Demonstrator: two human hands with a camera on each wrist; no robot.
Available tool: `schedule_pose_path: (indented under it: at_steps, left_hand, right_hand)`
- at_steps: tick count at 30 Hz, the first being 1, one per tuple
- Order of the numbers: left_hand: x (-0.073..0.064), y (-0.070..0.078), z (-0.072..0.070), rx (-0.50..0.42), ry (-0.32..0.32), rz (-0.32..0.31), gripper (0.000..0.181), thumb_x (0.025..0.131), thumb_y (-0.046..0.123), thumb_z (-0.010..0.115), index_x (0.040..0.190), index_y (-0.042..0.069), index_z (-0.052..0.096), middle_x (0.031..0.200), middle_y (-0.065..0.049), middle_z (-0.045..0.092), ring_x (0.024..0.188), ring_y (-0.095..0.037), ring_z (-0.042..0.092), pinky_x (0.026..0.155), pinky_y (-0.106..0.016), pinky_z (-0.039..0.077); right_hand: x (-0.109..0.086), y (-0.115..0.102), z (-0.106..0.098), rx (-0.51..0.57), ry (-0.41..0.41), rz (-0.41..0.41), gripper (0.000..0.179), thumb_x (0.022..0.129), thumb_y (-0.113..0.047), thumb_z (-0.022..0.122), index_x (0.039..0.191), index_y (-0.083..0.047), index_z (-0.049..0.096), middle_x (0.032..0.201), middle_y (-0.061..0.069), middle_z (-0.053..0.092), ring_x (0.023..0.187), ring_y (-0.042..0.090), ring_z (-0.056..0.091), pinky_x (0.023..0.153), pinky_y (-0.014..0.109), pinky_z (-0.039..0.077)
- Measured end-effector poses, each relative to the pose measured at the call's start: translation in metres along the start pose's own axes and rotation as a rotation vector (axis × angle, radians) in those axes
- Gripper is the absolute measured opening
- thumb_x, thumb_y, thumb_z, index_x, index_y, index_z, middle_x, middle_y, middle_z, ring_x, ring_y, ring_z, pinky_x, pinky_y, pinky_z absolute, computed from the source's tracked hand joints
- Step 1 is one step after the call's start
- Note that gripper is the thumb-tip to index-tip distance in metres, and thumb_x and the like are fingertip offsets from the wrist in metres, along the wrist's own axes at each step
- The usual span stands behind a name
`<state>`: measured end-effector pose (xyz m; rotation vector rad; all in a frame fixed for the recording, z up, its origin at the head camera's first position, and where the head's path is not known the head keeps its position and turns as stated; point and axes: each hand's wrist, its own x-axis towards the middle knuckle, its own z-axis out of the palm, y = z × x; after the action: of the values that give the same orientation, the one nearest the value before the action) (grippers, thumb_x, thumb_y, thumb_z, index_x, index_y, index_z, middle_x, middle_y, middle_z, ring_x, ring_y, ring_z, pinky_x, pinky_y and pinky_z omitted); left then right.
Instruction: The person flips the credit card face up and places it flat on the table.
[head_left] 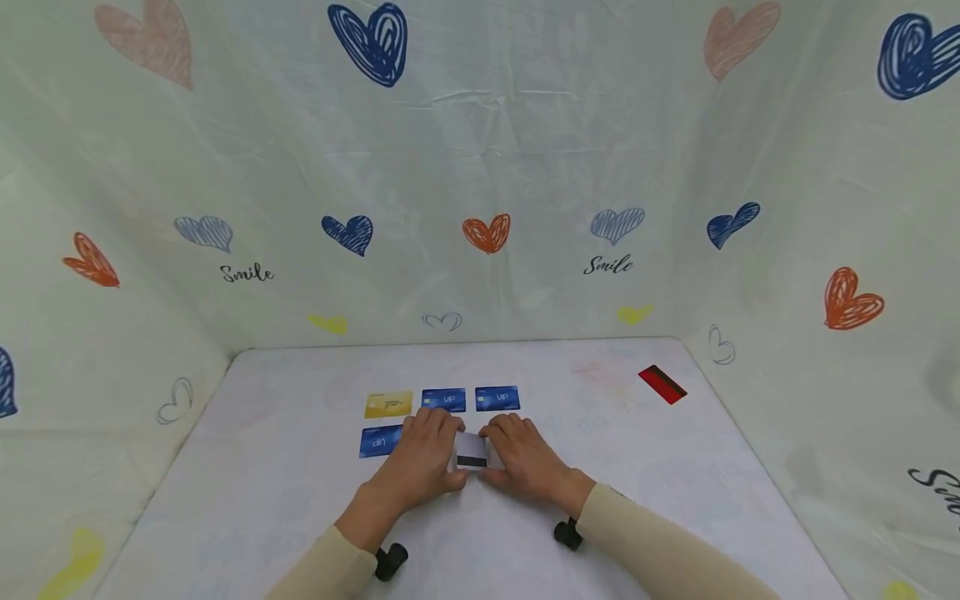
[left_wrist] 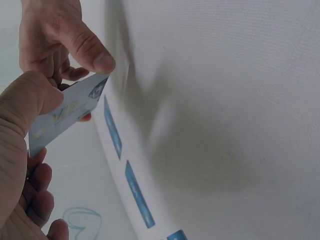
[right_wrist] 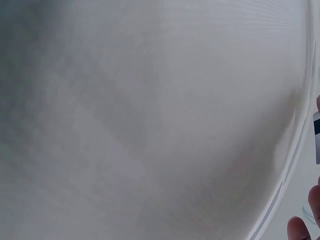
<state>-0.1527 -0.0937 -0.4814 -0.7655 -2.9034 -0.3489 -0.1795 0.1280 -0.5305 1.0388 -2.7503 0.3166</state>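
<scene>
A silver-grey card (head_left: 472, 450) is held upright between both hands above the white table. Its dark stripe faces the head camera, while gold lettering marks the side seen in the left wrist view. My left hand (head_left: 425, 458) grips the card at its left end, thumb (left_wrist: 50, 100) on the face. At the other end my right hand (head_left: 528, 458) pinches the card, with its thumb (left_wrist: 97, 57) at the corner. Only fingertips (right_wrist: 297, 230) and a sliver of the card (right_wrist: 317, 137) show in the right wrist view.
Beyond the hands lie a gold card (head_left: 388, 405) and two blue cards (head_left: 497, 398) in a row. Another blue card (head_left: 378, 442) is partly covered by the left hand. A red card (head_left: 663, 384) with a black stripe rests at the table's far right. A heart-printed curtain (head_left: 480, 167) surrounds the table.
</scene>
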Motion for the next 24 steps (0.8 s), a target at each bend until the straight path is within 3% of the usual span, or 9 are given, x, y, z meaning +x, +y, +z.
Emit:
schedule_pose_path:
  at_steps: [5, 15, 24]
  left_hand:
    - [0.0004, -0.0025, 0.0011, -0.013, 0.004, 0.006, 0.065, 0.079, 0.041, 0.093, 0.126, 0.008, 0.061, 0.119, -0.006, 0.060, 0.110, -0.025, 0.048, 0.096, -0.045, 0.045]
    - [0.0014, -0.0061, 0.0026, -0.111, 0.002, -0.033, 0.069, 0.079, 0.042, 0.094, 0.130, 0.010, 0.060, 0.124, -0.006, 0.060, 0.113, -0.025, 0.048, 0.103, -0.048, 0.046]
    - [-0.0004, -0.0087, 0.0075, -0.144, -0.008, 0.013, 0.066, 0.083, 0.044, 0.091, 0.133, 0.013, 0.062, 0.131, -0.003, 0.062, 0.121, -0.024, 0.050, 0.110, -0.049, 0.047]
  right_hand:
    - [-0.0013, 0.0012, 0.0004, 0.016, 0.004, -0.012, 0.056, 0.090, -0.043, 0.084, 0.131, -0.011, 0.064, 0.126, 0.001, 0.061, 0.113, 0.017, 0.056, 0.090, 0.034, 0.047]
    - [-0.0017, -0.0034, -0.0039, 0.176, 0.001, -0.002, 0.053, 0.091, -0.033, 0.085, 0.134, -0.010, 0.062, 0.132, 0.005, 0.060, 0.121, 0.021, 0.056, 0.103, 0.042, 0.051]
    - [-0.0021, -0.0072, -0.0054, 0.335, -0.057, 0.044, 0.054, 0.095, -0.034, 0.080, 0.140, -0.014, 0.058, 0.139, 0.003, 0.056, 0.131, 0.020, 0.053, 0.114, 0.044, 0.047]
